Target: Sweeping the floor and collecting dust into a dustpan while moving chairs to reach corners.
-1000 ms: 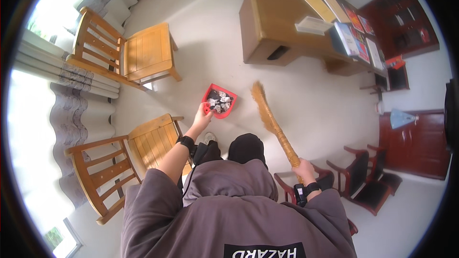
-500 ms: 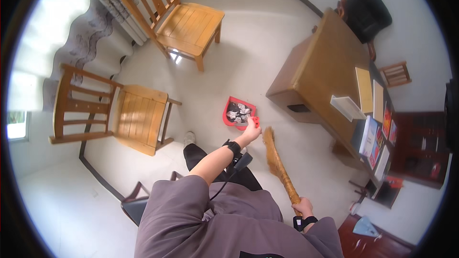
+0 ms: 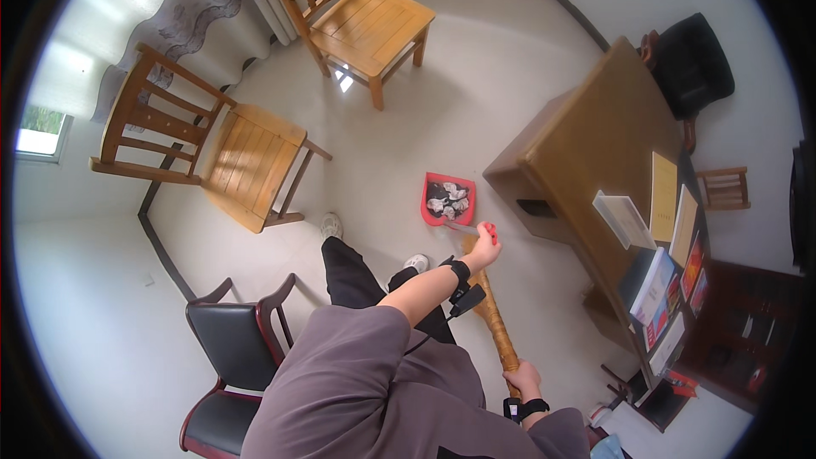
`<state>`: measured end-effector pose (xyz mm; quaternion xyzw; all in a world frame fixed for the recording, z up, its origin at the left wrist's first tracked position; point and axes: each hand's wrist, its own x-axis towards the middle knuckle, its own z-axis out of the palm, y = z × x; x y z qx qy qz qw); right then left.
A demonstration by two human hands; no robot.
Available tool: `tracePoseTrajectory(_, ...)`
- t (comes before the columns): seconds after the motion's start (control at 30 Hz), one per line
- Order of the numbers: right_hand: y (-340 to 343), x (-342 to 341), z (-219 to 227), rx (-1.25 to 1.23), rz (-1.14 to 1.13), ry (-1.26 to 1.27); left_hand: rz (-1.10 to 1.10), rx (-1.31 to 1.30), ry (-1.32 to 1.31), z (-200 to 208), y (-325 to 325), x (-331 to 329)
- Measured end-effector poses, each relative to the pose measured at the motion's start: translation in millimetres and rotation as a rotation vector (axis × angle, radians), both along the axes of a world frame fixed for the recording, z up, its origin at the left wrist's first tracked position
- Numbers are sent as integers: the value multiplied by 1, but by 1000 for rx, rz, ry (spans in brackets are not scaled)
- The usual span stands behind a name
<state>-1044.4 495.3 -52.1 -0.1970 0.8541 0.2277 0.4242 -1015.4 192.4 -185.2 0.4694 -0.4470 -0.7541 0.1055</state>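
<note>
My left hand (image 3: pixel 482 248) is closed around the end of the dustpan's handle. The red dustpan (image 3: pixel 426 197) is low over the pale floor, with crumpled paper pieces (image 3: pixel 450 206) in its pan; whether it touches the floor is hard to tell. My right hand (image 3: pixel 523 378), close to my body, grips the yellow-brown handle of a broom (image 3: pixel 501 333). The broom slants away from me, and its bristle end is partly hidden under my left hand and forearm.
Two wooden chairs (image 3: pixel 255 161) (image 3: pixel 374 30) stand at the left and far left. A black armchair (image 3: pixel 225 340) is near my left side. Right of the dustpan stands a brown desk (image 3: pixel 586 136) bearing papers and folders (image 3: pixel 650 289). Behind it is a black office chair (image 3: pixel 693 64).
My left hand has moved right and nearer, with the dustpan's handle now showing more. It now overlaps the broom. The whole view has shifted, bringing the black armchair further into sight.
</note>
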Motion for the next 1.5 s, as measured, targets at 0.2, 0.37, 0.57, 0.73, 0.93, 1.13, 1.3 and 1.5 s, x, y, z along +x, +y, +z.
tracePoseTrajectory(0.2,-35,1,0,14,86,-75,-43,-164,-78,6,-20,27)
tracePoseTrajectory(0.37,-38,6,-1,59,20,-103,-67,28,3,27,-119,149)
tracePoseTrajectory(0.57,-61,31,22,7,-141,-121,264,-882,-404,65,-298,441)
tracePoseTrajectory(0.73,-99,71,55,65,-183,-104,415,-1489,-1227,197,-412,637)
tracePoseTrajectory(0.93,-144,119,63,108,-76,-57,288,-1472,-1675,242,-476,733)
tracePoseTrajectory(1.13,-199,153,72,-14,96,-59,190,-955,-1312,261,-475,743)
tracePoseTrajectory(1.3,-280,176,73,41,166,-50,298,-994,-1363,255,-423,756)
tracePoseTrajectory(1.5,-342,190,72,-169,376,-44,555,-810,-1493,263,-321,799)
